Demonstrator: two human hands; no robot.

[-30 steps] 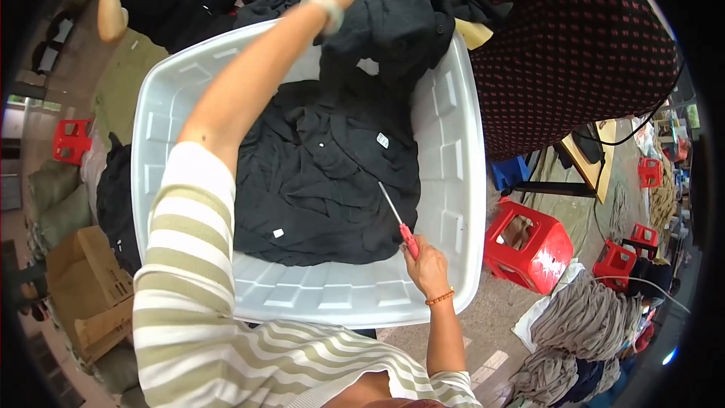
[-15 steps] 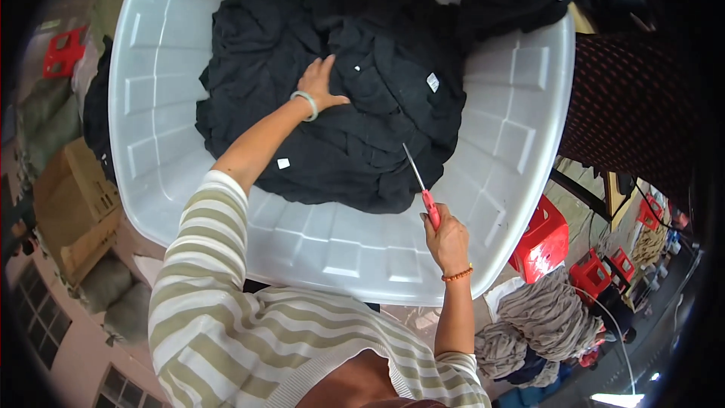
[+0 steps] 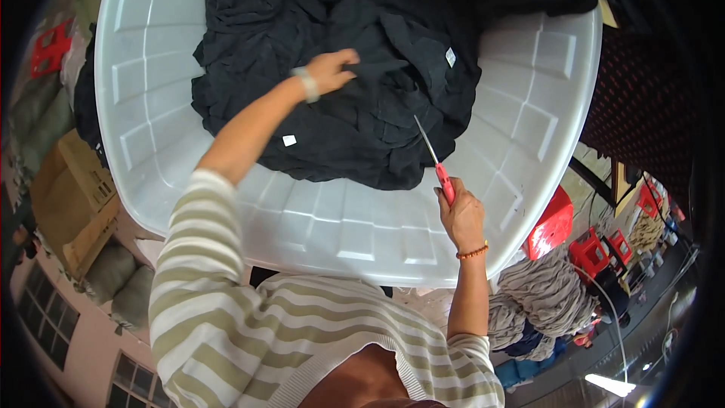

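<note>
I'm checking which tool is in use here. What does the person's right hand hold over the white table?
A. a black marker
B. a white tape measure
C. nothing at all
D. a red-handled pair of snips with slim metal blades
D: the right hand grips red-handled snips, their metal blades pointing at the black garments on the white table.

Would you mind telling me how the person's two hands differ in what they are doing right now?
The left hand reaches far out and rests on the black garments; the right hand stays near the table's edge. The left hand holds no tool; the right hand grips red-handled scissors, blades pointing at the cloth. Both wrists wear bands.
</note>
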